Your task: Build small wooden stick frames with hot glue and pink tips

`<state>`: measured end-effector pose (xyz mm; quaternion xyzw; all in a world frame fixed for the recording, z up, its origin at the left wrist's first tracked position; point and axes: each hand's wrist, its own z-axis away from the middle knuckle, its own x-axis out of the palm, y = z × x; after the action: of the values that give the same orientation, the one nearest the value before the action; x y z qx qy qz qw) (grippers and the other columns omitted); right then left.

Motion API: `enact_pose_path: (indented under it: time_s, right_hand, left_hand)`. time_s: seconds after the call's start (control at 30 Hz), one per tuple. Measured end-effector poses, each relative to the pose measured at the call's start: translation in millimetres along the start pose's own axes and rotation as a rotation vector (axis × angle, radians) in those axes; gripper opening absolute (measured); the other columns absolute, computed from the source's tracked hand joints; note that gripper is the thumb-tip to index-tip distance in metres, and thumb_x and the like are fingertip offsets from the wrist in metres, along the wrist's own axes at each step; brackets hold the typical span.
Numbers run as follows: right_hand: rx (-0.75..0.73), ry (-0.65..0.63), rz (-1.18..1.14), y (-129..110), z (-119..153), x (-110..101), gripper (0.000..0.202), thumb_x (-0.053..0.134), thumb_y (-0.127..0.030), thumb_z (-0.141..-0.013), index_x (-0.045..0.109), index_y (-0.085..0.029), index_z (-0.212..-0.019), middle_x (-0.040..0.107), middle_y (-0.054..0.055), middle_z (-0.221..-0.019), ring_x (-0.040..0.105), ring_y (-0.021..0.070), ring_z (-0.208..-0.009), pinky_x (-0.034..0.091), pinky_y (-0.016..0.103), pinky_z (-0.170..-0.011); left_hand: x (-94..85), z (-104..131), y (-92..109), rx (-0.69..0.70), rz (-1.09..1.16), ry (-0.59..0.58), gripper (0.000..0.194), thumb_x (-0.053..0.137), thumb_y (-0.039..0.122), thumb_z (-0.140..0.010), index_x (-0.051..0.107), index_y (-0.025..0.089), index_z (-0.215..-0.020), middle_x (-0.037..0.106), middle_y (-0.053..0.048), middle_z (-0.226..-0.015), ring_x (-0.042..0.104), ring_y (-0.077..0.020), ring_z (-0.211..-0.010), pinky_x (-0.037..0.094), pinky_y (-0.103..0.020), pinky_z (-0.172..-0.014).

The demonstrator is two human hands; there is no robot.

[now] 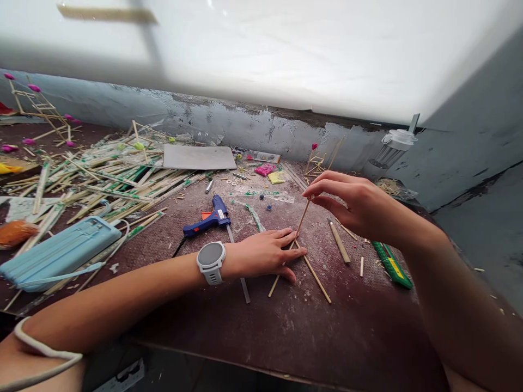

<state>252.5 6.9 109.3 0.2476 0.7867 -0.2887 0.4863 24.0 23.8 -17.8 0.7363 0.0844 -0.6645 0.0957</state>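
Note:
My right hand (347, 204) pinches the top of a thin wooden stick (302, 219) between thumb and fingertips. The stick stands upright with a slight tilt, its foot where two other sticks meet on the table. My left hand (269, 253) lies flat there, fingers stretched and apart, pressing over the joint. One lying stick (317, 279) slants toward the front right; another stick (274, 286) emerges below my left hand toward the front left. The joint itself is partly hidden by my fingers. Left of that hand lies a blue glue gun (212, 216) with a clear glue stick in it.
A heap of sticks (93, 174) covers the table's left side, with a light blue power bank (61, 253) before it. On the right lie a green cutter (392, 265) and a wooden-handled tool (339, 242). A small stick frame (316, 163) stands near the wall.

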Motion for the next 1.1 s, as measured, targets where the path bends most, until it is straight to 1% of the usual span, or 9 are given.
enact_pose_path:
  time_s: [0.07, 0.23, 0.43, 0.6, 0.77, 1.0, 1.1]
  right_hand:
    - [-0.001, -0.001, 0.000, 0.2, 0.0, -0.1, 0.025, 0.052, -0.022, -0.104, 0.076, -0.020, -0.110, 0.074, 0.012, -0.107, 0.070, 0.0254, -0.095, 0.057, 0.042, -0.084]
    - [0.002, 0.000, -0.001, 0.5, -0.1, -0.7, 0.025, 0.053, -0.024, -0.105, 0.077, -0.020, -0.109, 0.074, 0.011, -0.105, 0.070, 0.0250, -0.093, 0.057, 0.041, -0.083]
    - [-0.018, 0.003, 0.004, 0.7, -0.1, -0.8, 0.024, 0.053, -0.021, -0.104, 0.076, -0.020, -0.109, 0.074, 0.011, -0.106, 0.071, 0.0241, -0.094, 0.056, 0.039, -0.083]
    - [-0.013, -0.003, 0.006, 0.6, 0.3, -0.6, 0.024, 0.053, -0.022, -0.105, 0.076, -0.019, -0.110, 0.074, 0.012, -0.106, 0.071, 0.0246, -0.095, 0.056, 0.040, -0.084]
    - [0.008, 0.000, -0.005, 1.3, 0.8, -0.1, 0.025, 0.053, -0.025, -0.106, 0.077, -0.019, -0.112, 0.074, 0.012, -0.108, 0.071, 0.0248, -0.095, 0.057, 0.041, -0.086]
    - [0.023, 0.001, -0.011, 1.1, 2.0, -0.1, 0.025, 0.054, -0.026, -0.106, 0.077, -0.020, -0.114, 0.075, 0.011, -0.112, 0.071, 0.0255, -0.097, 0.056, 0.042, -0.087]
    - [0.020, 0.002, -0.008, 1.3, 2.3, -0.1, 0.025, 0.054, -0.026, -0.106, 0.076, -0.020, -0.115, 0.075, 0.012, -0.112, 0.071, 0.0256, -0.097, 0.056, 0.042, -0.086]
  left_hand:
    - [0.3, 0.0, -0.2, 0.009, -0.001, 0.001, 0.076, 0.062, 0.063, -0.096, 0.053, 0.015, -0.155, 0.050, -0.027, -0.158, 0.047, -0.0399, -0.150, 0.042, -0.047, -0.122]
    - [2.5, -0.5, -0.8, -0.006, 0.023, 0.014, 0.086, 0.060, 0.065, -0.096, 0.048, 0.005, -0.156, 0.049, -0.029, -0.158, 0.045, -0.0391, -0.151, 0.039, -0.045, -0.124]
    - [3.2, -0.5, -0.7, -0.026, 0.043, -0.006, 0.089, 0.057, 0.065, -0.098, 0.045, -0.001, -0.156, 0.042, -0.030, -0.161, 0.040, -0.0375, -0.155, 0.036, -0.043, -0.126]
    - [4.9, 0.7, -1.6, -0.037, 0.074, 0.009, 0.089, 0.058, 0.065, -0.098, 0.043, 0.001, -0.158, 0.041, -0.028, -0.163, 0.037, -0.0351, -0.156, 0.034, -0.043, -0.128]
    - [2.9, 0.8, -1.1, -0.030, 0.054, -0.010, 0.090, 0.057, 0.065, -0.098, 0.044, -0.002, -0.156, 0.041, -0.028, -0.162, 0.037, -0.0359, -0.156, 0.034, -0.043, -0.128]
    - [0.9, 0.4, -0.6, -0.047, 0.054, -0.031, 0.089, 0.056, 0.065, -0.098, 0.044, 0.000, -0.157, 0.041, -0.027, -0.163, 0.037, -0.0348, -0.156, 0.033, -0.041, -0.128]
    - [1.5, 0.5, -0.7, -0.052, 0.065, -0.020, 0.089, 0.057, 0.066, -0.098, 0.044, 0.002, -0.158, 0.042, -0.026, -0.163, 0.037, -0.0339, -0.157, 0.033, -0.041, -0.128]
